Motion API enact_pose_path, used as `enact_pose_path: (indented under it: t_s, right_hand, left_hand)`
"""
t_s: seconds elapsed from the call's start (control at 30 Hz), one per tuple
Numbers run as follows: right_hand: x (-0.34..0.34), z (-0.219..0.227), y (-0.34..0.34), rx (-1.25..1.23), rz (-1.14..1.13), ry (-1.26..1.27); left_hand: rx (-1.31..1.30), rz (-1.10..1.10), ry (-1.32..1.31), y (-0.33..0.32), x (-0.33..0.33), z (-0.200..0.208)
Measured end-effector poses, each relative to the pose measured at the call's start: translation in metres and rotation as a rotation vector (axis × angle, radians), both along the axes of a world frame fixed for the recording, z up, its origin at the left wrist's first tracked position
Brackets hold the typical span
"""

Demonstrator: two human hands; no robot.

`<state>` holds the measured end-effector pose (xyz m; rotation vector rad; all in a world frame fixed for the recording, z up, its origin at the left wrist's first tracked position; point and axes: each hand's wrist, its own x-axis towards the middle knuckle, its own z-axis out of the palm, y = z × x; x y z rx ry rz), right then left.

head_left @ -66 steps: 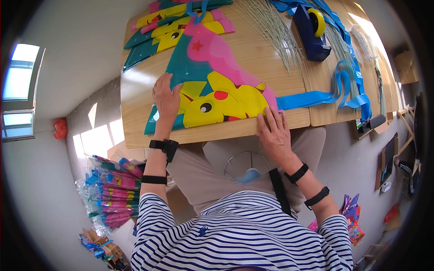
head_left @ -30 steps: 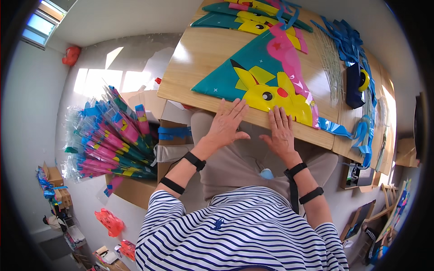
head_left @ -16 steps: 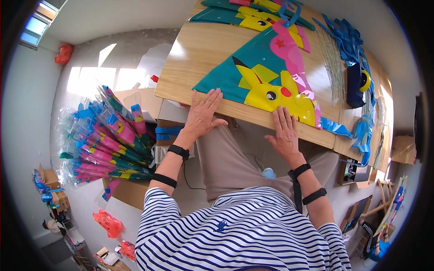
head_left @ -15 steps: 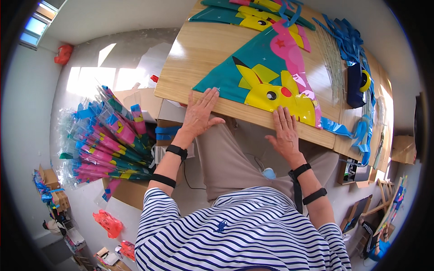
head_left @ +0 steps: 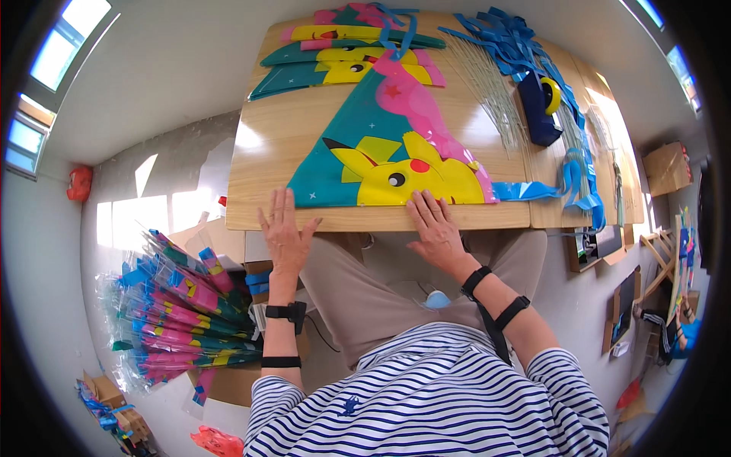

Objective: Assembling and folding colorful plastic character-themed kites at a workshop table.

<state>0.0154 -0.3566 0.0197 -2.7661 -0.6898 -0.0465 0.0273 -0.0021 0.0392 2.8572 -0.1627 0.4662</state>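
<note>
A glossy, triangular teal-and-pink plastic sheet with a yellow cartoon face [head_left: 392, 148] lies flat on the pale wood-grain bench [head_left: 263, 156], its long straight edge parallel to the front edge and its tip pointing away. The surface is smooth, with bright glints along the pink scalloped border. The left hand [head_left: 284, 238] is open, fingers straight and thumb held apart, fingertips at the sheet's left corner; it grips nothing. The right hand [head_left: 438, 231] is open too, fingers slightly spread, fingertips on the straight edge near its middle, with nothing grasped.

A flat, shiny blue plastic strip [head_left: 525, 190] runs right from the sheet's right corner. Beyond the tip, folded sheets of the same print [head_left: 293, 76] overlap in a pile, and a looped blue ribbon [head_left: 401, 34] lies across them. To the right are thin, pale, straight rods [head_left: 491, 91], a dark blue tape dispenser with a yellow roll [head_left: 539, 114] and tangled blue strips [head_left: 502, 30]. Left of the person, rolled bundles in clear film [head_left: 186, 308] fan out above a brown cardboard box [head_left: 234, 387].
</note>
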Motion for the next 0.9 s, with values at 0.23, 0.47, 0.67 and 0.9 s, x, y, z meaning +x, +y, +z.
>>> enact_pose_path:
  t_s: [0.23, 0.47, 0.67, 0.9]
  right_hand:
    - [0.002, -0.006, -0.003, 0.035, 0.043, -0.042]
    - [-0.007, -0.005, -0.036, 0.149, -0.049, 0.005]
    - [-0.024, 0.002, -0.103, -0.05, -0.224, -0.015]
    - [-0.032, 0.002, -0.131, -0.078, -0.275, -0.012]
  left_hand:
    - [-0.239, -0.475, 0.213, -0.151, -0.006, -0.019]
    - [-0.191, -0.416, 0.162, -0.17, -0.009, -0.03]
    - [-0.125, -0.394, 0.189, -0.171, -0.008, -0.027]
    - [-0.01, -0.384, 0.19, -0.185, -0.007, -0.012]
